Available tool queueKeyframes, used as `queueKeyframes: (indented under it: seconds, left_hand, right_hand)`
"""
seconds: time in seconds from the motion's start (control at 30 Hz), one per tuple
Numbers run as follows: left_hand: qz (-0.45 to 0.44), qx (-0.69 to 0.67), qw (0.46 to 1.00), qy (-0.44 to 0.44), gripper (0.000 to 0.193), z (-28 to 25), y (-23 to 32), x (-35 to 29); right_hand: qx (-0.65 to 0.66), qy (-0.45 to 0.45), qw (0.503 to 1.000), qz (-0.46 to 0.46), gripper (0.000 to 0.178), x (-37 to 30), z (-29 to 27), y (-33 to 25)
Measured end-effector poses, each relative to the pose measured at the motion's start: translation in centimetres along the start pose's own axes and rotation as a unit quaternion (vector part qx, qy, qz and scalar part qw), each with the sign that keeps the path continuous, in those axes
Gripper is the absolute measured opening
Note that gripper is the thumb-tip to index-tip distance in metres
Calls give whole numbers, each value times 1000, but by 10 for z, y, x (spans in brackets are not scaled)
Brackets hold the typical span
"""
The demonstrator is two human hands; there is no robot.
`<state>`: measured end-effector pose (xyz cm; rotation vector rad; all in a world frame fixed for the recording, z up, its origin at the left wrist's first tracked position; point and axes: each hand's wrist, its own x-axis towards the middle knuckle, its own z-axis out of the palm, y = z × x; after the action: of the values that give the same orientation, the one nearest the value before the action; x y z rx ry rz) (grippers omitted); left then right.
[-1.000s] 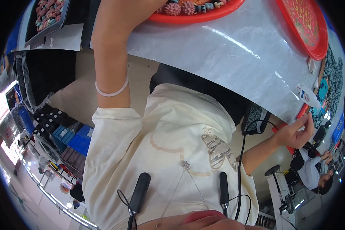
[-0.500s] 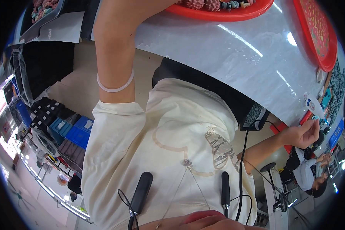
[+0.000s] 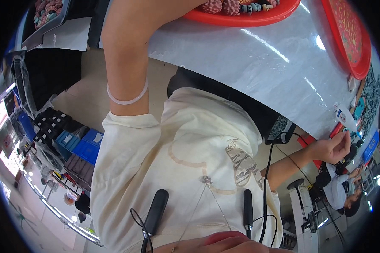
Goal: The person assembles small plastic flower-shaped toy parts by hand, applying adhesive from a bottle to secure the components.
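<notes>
At the far left I have a dark tray [image 3: 55,30] with pink and grey pieces [image 3: 48,12] piled in it, and lower down, blue bins [image 3: 88,142] stand on the floor side. A pale ring [image 3: 128,100] circles my left arm [image 3: 126,50] just beyond the sleeve. That arm bends at the elbow and runs up and rightward to the top edge, where it crosses in front of the near left part of a red tray [image 3: 245,21]. My left hand is out of view past that edge, so I cannot tell whether it grips anything. In the red tray, on the bench [image 3: 240,50], lie knobbly pink balls [image 3: 230,6] and, just right of them, a row of dark, grey and cream beads [image 3: 253,7]. Farther right, well apart from it, sits a second red tray [image 3: 359,71] with a gold pattern inside. Near the bench's right end is a white bottle [image 3: 344,116]. My right hand [image 3: 334,148] is just beside it, fingers curled in toward the thumb; I cannot tell if something small is pinched there. Beyond, a co-worker [image 3: 340,189] in a white top is at the far right.
</notes>
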<state>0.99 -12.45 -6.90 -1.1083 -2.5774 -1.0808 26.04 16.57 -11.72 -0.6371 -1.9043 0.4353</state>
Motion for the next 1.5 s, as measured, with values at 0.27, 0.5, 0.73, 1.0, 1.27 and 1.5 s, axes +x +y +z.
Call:
queueKeyframes:
  seconds: [0.27,0.5,0.73,1.0,1.27,1.5]
  left_hand:
    - [47,63,996,36,34,-3,5,2]
    - [44,32,997,54,18,2,10,4]
    - [35,53,996,63,20,2,11,3]
    - [46,54,991,109,17,3,4,1]
    - [19,35,988,150,17,2,3,-2]
    - [-2,11,992,129,21,1,4,-3]
  right_hand:
    - [6,7,1000,7,11,1,0,-3]
    - [10,11,1000,17,11,-1,0,0]
    - [14,6,1000,12,11,0,0,3]
    - [0,11,1000,11,11,0,-1,4]
    - [-2,-4,1000,14,12,0,-1,4]
    - [-4,-7,1000,5,12,0,-1,5]
